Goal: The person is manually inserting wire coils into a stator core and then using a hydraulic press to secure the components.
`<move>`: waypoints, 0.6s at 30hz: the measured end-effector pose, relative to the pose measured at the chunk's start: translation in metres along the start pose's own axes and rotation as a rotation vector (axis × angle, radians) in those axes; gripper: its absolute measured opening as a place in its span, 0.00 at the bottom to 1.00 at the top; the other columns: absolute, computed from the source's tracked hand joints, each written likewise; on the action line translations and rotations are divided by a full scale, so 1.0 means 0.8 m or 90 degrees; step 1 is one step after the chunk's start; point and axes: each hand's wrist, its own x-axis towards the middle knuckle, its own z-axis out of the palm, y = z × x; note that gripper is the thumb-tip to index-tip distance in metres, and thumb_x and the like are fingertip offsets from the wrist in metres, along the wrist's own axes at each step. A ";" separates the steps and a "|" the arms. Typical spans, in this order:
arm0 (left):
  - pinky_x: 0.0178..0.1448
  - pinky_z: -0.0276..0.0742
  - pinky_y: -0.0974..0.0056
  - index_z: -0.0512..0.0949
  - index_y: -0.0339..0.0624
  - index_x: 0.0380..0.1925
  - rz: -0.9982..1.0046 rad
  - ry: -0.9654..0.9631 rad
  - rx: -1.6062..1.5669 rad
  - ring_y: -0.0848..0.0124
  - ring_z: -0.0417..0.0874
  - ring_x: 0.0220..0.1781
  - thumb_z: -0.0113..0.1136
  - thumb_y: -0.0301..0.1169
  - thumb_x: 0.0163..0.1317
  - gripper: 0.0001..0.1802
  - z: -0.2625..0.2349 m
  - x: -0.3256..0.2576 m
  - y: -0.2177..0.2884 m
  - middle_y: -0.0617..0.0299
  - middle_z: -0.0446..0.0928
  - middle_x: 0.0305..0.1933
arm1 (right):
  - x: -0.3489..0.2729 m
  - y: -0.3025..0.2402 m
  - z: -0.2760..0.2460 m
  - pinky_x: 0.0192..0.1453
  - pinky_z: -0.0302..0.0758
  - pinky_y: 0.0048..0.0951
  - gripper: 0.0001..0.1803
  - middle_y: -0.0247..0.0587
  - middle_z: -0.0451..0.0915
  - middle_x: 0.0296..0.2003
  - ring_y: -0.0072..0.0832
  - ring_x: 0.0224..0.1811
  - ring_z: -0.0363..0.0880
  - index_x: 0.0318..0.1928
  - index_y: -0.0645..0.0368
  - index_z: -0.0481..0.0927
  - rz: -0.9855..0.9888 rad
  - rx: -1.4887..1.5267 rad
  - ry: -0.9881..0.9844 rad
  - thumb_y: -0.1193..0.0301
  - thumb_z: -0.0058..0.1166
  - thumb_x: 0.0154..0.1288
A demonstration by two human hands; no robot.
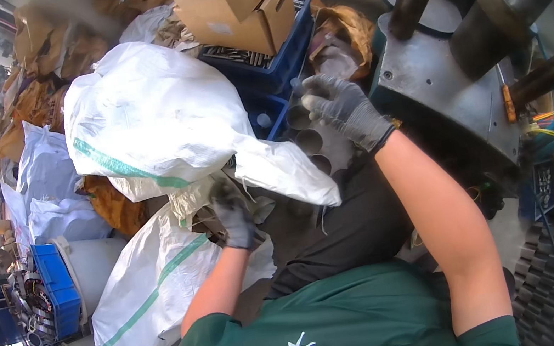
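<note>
Both my hands wear grey work gloves. My left hand point(230, 216) is at the gathered, crumpled edge between two white woven sacks with green stripes. Its fingers are blurred and partly hidden, so I cannot tell whether they grip the fabric. The upper sack point(153, 112) is large and bulging, with a loose twisted end point(287, 171) hanging over my lap. Beneath it, the lower sack point(155, 291) lies by my left arm. My right hand point(343, 109) is raised above several grey metal rings point(308, 141), its fingers loosely bent and apart, with nothing visible in them.
Ahead, cardboard boxes point(234, 7) sit on a blue crate point(269, 74) of small metal parts. A heavy metal machine point(446, 83) with thick bars stands at the right. To the left are brown paper wrapping point(36, 44), a white bucket point(93, 261) and a blue bin point(58, 288).
</note>
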 end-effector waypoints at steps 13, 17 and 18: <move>0.61 0.79 0.45 0.85 0.45 0.45 0.055 -0.643 0.652 0.48 0.86 0.53 0.60 0.47 0.63 0.20 0.027 -0.115 -0.108 0.47 0.86 0.49 | -0.269 -0.043 -0.130 0.53 0.84 0.29 0.20 0.47 0.86 0.49 0.28 0.46 0.86 0.62 0.63 0.77 -0.476 0.012 0.286 0.87 0.52 0.72; 0.61 0.78 0.44 0.85 0.44 0.46 0.257 -0.661 0.625 0.49 0.86 0.53 0.55 0.46 0.66 0.21 0.023 -0.091 -0.101 0.45 0.85 0.52 | -0.461 -0.039 -0.217 0.62 0.82 0.42 0.23 0.52 0.82 0.53 0.37 0.54 0.84 0.65 0.62 0.75 -0.598 -0.438 0.582 0.79 0.55 0.70; 0.63 0.77 0.45 0.84 0.43 0.48 0.162 -0.733 0.658 0.48 0.85 0.55 0.55 0.45 0.66 0.21 0.027 -0.077 -0.035 0.43 0.85 0.53 | -0.503 -0.032 -0.233 0.65 0.80 0.46 0.23 0.52 0.81 0.55 0.40 0.58 0.82 0.66 0.61 0.74 -0.626 -0.574 0.696 0.76 0.55 0.71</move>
